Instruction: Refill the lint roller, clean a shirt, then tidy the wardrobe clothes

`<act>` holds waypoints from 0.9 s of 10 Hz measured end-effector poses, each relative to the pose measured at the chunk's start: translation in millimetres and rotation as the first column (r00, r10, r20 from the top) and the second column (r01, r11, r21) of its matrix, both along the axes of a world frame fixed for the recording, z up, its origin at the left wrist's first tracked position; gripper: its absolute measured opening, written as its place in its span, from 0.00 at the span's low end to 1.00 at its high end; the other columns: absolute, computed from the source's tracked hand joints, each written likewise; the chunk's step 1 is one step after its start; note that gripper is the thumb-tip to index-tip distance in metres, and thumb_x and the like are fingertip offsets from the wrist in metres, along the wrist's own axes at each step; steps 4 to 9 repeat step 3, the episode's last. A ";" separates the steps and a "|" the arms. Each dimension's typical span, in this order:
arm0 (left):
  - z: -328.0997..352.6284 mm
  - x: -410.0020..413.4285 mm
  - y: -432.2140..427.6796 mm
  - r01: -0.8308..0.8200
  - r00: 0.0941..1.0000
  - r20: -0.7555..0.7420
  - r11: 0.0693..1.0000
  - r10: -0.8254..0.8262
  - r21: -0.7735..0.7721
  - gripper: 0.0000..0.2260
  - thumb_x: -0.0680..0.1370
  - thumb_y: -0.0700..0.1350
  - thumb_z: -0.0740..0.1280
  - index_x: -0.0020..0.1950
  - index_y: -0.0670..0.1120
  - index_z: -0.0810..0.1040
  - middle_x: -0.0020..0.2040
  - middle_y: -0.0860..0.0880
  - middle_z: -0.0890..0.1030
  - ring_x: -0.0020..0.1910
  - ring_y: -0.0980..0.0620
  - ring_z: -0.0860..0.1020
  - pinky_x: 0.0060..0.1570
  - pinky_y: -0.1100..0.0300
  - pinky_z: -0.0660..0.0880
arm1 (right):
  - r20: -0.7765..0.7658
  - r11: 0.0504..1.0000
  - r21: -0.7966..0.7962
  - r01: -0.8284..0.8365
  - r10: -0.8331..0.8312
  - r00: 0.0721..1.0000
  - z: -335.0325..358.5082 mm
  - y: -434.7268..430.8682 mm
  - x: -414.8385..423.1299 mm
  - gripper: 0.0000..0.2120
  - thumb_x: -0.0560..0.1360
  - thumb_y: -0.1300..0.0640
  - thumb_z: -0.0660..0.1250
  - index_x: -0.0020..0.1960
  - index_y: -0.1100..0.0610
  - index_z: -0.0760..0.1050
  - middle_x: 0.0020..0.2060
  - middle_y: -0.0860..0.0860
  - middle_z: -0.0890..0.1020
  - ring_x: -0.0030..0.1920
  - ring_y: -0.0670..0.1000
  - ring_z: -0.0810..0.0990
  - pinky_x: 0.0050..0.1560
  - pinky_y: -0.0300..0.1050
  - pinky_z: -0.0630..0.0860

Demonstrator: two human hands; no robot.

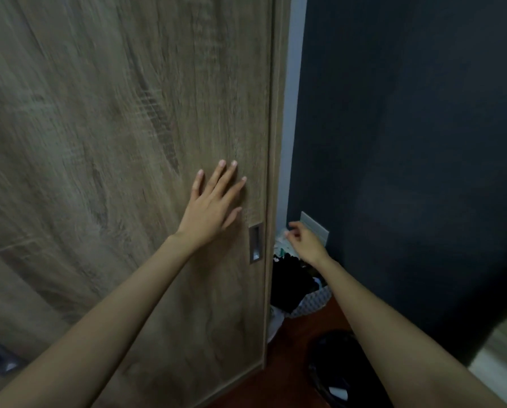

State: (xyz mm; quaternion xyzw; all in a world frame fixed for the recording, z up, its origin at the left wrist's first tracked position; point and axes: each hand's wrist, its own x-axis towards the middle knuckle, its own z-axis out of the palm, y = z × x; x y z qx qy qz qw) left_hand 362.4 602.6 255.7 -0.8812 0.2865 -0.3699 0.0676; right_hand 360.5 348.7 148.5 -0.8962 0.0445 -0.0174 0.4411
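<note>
A wood-grain wardrobe door (114, 142) fills the left of the head view. My left hand (214, 204) lies flat on it with fingers spread, just left of and above the recessed metal handle (255, 244). To the right of the door's edge my right hand (303, 241) hovers in the air, fingers loosely curled, holding nothing. No lint roller or shirt is in view.
A patterned basket (314, 303) with dark clothes stands on the wooden floor in the corner beside the wardrobe. A dark blue wall (408, 142) with a wall plate (315, 228) is on the right. A dark object (331, 369) lies on the floor below my right arm.
</note>
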 end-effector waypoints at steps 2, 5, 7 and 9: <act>43.8 -3.9 -76.8 0.189 0.944 -0.242 0.969 -0.224 -0.160 0.25 0.80 0.52 0.49 0.75 0.43 0.63 0.71 0.43 0.72 0.69 0.47 0.72 0.71 0.48 0.62 | 0.116 0.981 -0.194 0.031 -0.008 0.993 62.2 -77.1 -11.4 0.20 0.82 0.53 0.57 0.71 0.61 0.66 0.67 0.58 0.73 0.66 0.57 0.72 0.65 0.47 0.68; 69.0 3.8 -123.1 0.173 0.945 -0.262 0.980 -0.194 -0.102 0.27 0.81 0.53 0.46 0.76 0.42 0.61 0.75 0.42 0.65 0.74 0.45 0.65 0.72 0.46 0.58 | 0.135 0.959 -0.278 0.049 -0.011 0.991 98.9 -119.6 -16.0 0.22 0.83 0.53 0.53 0.74 0.61 0.61 0.72 0.59 0.66 0.71 0.57 0.65 0.69 0.47 0.62; 69.0 3.8 -123.1 0.173 0.945 -0.262 0.980 -0.194 -0.102 0.27 0.81 0.53 0.46 0.76 0.42 0.61 0.75 0.42 0.65 0.74 0.45 0.65 0.72 0.46 0.58 | 0.135 0.959 -0.278 0.049 -0.011 0.991 98.9 -119.6 -16.0 0.22 0.83 0.53 0.53 0.74 0.61 0.61 0.72 0.59 0.66 0.71 0.57 0.65 0.69 0.47 0.62; 69.0 3.8 -123.1 0.173 0.945 -0.262 0.980 -0.194 -0.102 0.27 0.81 0.53 0.46 0.76 0.42 0.61 0.75 0.42 0.65 0.74 0.45 0.65 0.72 0.46 0.58 | 0.135 0.959 -0.278 0.049 -0.011 0.991 98.9 -119.6 -16.0 0.22 0.83 0.53 0.53 0.74 0.61 0.61 0.72 0.59 0.66 0.71 0.57 0.65 0.69 0.47 0.62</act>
